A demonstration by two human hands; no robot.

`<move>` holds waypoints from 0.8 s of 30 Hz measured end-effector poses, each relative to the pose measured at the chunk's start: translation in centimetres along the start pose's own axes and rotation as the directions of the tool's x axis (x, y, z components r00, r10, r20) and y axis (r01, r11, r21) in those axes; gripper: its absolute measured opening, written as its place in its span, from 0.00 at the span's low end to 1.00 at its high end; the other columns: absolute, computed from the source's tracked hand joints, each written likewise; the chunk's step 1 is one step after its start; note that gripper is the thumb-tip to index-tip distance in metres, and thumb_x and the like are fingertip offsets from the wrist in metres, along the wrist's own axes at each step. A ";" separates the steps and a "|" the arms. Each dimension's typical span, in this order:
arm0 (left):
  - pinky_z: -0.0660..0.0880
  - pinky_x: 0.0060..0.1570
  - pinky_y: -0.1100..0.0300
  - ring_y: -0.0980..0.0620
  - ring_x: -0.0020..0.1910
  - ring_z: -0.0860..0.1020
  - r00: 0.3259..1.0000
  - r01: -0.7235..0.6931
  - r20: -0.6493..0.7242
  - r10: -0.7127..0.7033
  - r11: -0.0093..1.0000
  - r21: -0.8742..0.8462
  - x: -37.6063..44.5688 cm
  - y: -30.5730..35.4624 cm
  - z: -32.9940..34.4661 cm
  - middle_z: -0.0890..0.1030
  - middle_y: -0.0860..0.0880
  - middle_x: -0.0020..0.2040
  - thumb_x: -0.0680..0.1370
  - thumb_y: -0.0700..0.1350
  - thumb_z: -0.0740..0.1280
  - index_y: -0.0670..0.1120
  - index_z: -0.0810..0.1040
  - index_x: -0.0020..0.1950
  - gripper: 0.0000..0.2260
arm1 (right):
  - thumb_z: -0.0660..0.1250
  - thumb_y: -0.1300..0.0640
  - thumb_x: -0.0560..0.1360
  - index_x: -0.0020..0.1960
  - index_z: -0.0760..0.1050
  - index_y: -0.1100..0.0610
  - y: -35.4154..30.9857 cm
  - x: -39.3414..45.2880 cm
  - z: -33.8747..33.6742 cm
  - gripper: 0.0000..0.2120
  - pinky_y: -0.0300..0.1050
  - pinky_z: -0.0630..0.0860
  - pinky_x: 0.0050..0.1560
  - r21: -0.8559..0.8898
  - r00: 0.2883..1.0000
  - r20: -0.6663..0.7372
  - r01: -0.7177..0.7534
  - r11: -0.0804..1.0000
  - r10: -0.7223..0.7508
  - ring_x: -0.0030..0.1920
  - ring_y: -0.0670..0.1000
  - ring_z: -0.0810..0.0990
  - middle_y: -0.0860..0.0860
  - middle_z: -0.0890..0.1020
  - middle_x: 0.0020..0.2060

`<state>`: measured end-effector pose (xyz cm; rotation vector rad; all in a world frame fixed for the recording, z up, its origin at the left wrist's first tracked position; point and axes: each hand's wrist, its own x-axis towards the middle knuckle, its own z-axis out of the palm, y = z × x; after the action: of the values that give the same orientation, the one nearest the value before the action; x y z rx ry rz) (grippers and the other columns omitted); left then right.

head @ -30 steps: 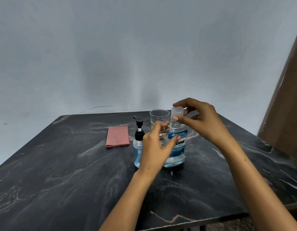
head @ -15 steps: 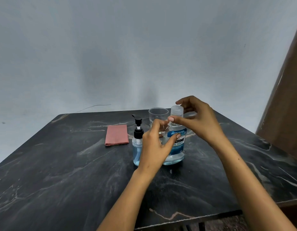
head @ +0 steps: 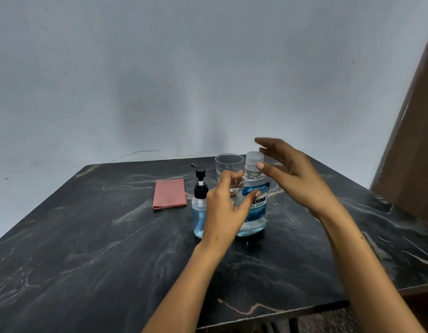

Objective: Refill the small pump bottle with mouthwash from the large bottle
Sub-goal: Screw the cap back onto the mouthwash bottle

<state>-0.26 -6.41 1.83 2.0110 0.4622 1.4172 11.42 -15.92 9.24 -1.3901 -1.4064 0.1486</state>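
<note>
The large mouthwash bottle (head: 257, 209) stands upright at the middle of the table, with a blue label and some pale blue liquid low inside. Its clear cap (head: 253, 162) sits on the neck. My left hand (head: 223, 212) is wrapped around the bottle's left side, thumb on the label. Just right of the cap, my right hand (head: 295, 176) has its fingers spread and only the thumb tip touches the cap. The small pump bottle (head: 199, 213), black pump fitted and blue liquid inside, stands just left of my left hand.
An empty clear glass (head: 228, 164) stands behind the two bottles. A folded pink cloth (head: 170, 193) lies to the left. The dark marble table (head: 88, 248) ends near me at its front edge. A brown panel (head: 414, 140) rises at the right.
My right hand's fingers, pinched around the cap before, have spread apart. The cap, held slightly above the neck a second ago, now sits on the bottle. My left hand keeps its grip.
</note>
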 end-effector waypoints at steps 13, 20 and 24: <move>0.76 0.54 0.68 0.64 0.55 0.77 1.000 -0.016 -0.012 0.016 1.000 0.011 -0.1 0.3 -0.1 0.79 0.56 0.56 0.71 0.48 0.75 0.47 0.73 0.59 0.19 | 0.67 0.57 0.76 0.62 0.77 0.49 0.8 0.1 0.3 0.15 0.35 0.77 0.56 -0.018 0.999 -0.038 0.030 0.999 -0.031 0.59 0.39 0.78 0.45 0.81 0.58; 0.75 0.56 0.68 0.61 0.57 0.76 1.000 -0.012 -0.004 0.012 1.000 0.014 -0.1 0.2 -0.1 0.79 0.52 0.58 0.72 0.48 0.74 0.46 0.73 0.60 0.20 | 0.69 0.60 0.74 0.55 0.79 0.49 0.8 0.5 0.7 0.12 0.37 0.79 0.53 -0.008 0.995 -0.098 0.029 1.000 -0.030 0.52 0.43 0.82 0.45 0.84 0.49; 0.75 0.56 0.67 0.60 0.57 0.76 1.000 -0.018 -0.004 0.018 1.000 0.021 -0.1 0.3 0.0 0.79 0.52 0.59 0.72 0.48 0.74 0.46 0.72 0.60 0.20 | 0.68 0.58 0.75 0.56 0.79 0.49 0.9 0.0 1.0 0.11 0.34 0.78 0.52 -0.061 0.990 -0.129 0.045 0.997 -0.053 0.52 0.39 0.81 0.42 0.83 0.48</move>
<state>-0.27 -6.68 1.93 2.0341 0.4641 1.4332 11.26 -15.03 8.20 -1.3860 -1.3435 -0.0158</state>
